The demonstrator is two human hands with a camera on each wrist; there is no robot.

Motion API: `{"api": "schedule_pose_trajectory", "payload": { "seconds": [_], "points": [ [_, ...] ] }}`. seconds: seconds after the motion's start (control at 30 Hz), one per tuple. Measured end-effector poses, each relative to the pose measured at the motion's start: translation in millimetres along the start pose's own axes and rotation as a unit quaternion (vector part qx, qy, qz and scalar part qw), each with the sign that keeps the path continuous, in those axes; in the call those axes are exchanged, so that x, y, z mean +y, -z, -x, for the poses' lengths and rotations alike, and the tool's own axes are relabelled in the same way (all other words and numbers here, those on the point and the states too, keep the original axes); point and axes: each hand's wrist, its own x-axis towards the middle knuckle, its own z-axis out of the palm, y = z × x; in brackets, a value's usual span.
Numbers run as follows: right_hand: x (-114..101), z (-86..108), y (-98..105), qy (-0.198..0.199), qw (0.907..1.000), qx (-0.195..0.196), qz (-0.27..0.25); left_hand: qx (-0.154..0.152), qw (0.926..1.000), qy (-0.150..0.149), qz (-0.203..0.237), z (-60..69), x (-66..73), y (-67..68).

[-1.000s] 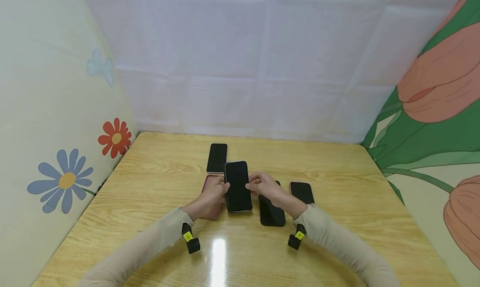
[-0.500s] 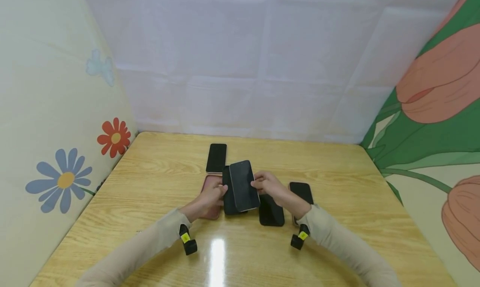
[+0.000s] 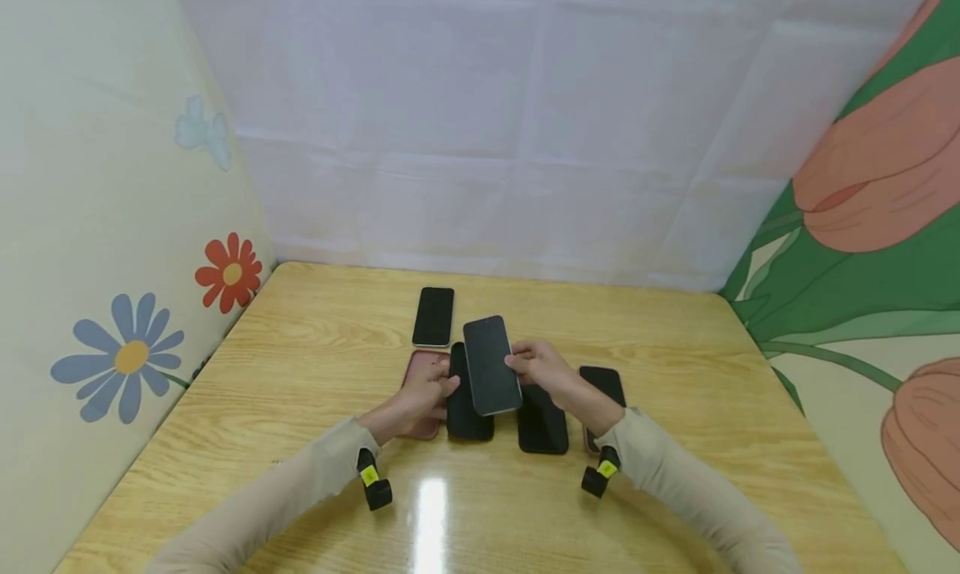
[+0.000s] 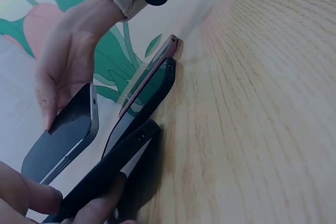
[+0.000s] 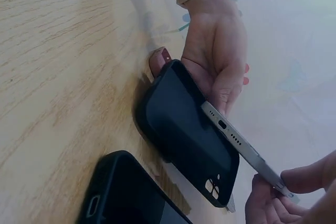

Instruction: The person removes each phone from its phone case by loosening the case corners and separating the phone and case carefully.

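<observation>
My left hand pinches a black phone case by its left edge, thumb on top. The case is tilted up off the table in the right wrist view, its hollow inside and camera cutout showing. With thumb and fingers, my right hand holds a dark-screened phone by its right edge. This phone has a bare silver frame. It hovers over the case, partly covering it in the head view. Under my left hand lies a pink phone or case, partly hidden.
Another phone lies face up farther back on the wooden table. To the right are a black-cased phone and a pink-edged phone, both partly behind my right hand and sleeve. White and floral cloths surround the table.
The phone has come out of the black case and moved up and right in my right hand. The case stays in my left hand and sits slightly lower.
</observation>
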Motion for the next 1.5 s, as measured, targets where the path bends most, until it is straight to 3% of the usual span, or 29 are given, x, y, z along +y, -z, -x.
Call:
{"api": "schedule_pose_trajectory", "payload": {
  "seconds": [0.63,0.97,1.5],
  "points": [
    [-9.1,-14.0,9.2,0.016,0.9988,0.034,-0.033,0.011,0.9989,0.007,-0.044,-2.7,-3.9,-3.5],
    [-10.0,-19.7,12.9,0.006,0.9980,0.036,-0.051,0.034,0.9972,0.021,-0.064,-2.5,-4.5,-2.0],
    [-15.2,-37.4,17.3,-0.022,0.9955,0.067,-0.063,-0.005,0.9907,0.023,-0.134,-0.2,8.5,-4.4]
  ]
}}
